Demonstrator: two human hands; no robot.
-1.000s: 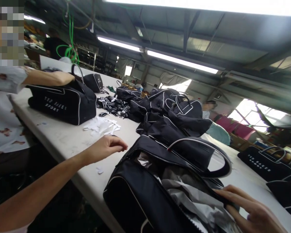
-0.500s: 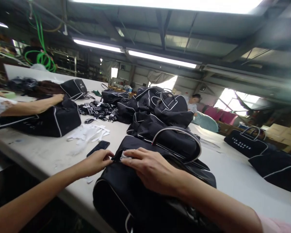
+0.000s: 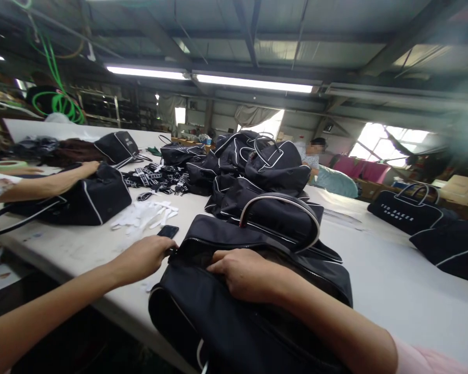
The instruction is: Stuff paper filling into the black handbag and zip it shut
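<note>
A black sports bag (image 3: 218, 317) with white piping lies on the white table (image 3: 378, 291) right in front of me, its zip partly open. My left hand (image 3: 142, 258) is closed in a pinch at the bag's left end, by the zip. Resting on the top of the bag, my right hand (image 3: 244, 272) has its fingers curled into the zip opening. A curved white-trimmed handle (image 3: 281, 205) arches behind my hands.
A dark phone (image 3: 168, 231) and white paper strips (image 3: 148, 214) lie left of the bag. A heap of black bags (image 3: 253, 166) stands behind. Another person's arm (image 3: 42, 184) rests on a bag (image 3: 89, 200) at the left. More bags (image 3: 409, 210) sit at the right.
My right hand came from the bag's right side to its top, then slid right along the zip opening. The crumpled paper seen inside earlier is now hidden. The view has swung right.
</note>
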